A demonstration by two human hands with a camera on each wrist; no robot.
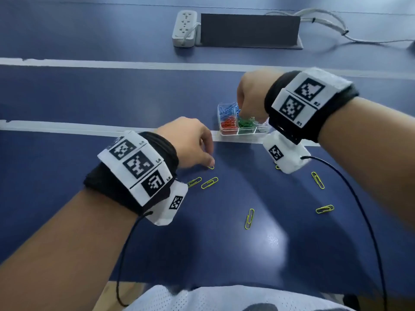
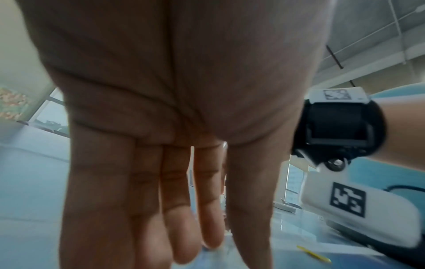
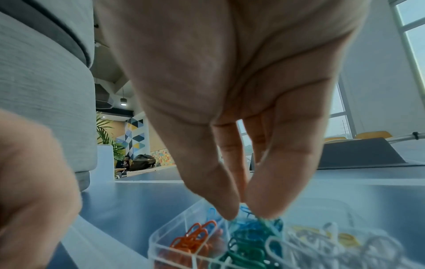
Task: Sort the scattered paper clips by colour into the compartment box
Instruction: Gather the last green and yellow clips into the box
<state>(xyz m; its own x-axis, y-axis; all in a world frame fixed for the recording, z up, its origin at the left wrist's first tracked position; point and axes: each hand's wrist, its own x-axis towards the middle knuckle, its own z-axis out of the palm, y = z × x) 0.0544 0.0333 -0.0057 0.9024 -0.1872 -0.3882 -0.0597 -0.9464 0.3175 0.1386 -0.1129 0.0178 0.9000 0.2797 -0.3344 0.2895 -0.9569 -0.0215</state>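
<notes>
Blue table [image 1: 89, 97]: clear compartment box [image 1: 243, 131], clips colour-sorted; both hands w/ fingers relaxed, empty.

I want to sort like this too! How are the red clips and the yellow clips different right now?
The red plastic-coated paper clips are piled inside the clear compartment box; the yellow-green paper clips lie on the blue table. The red ones are heaped together; the yellow-green ones are scattered singly. They share the same looped clip shape.
</notes>
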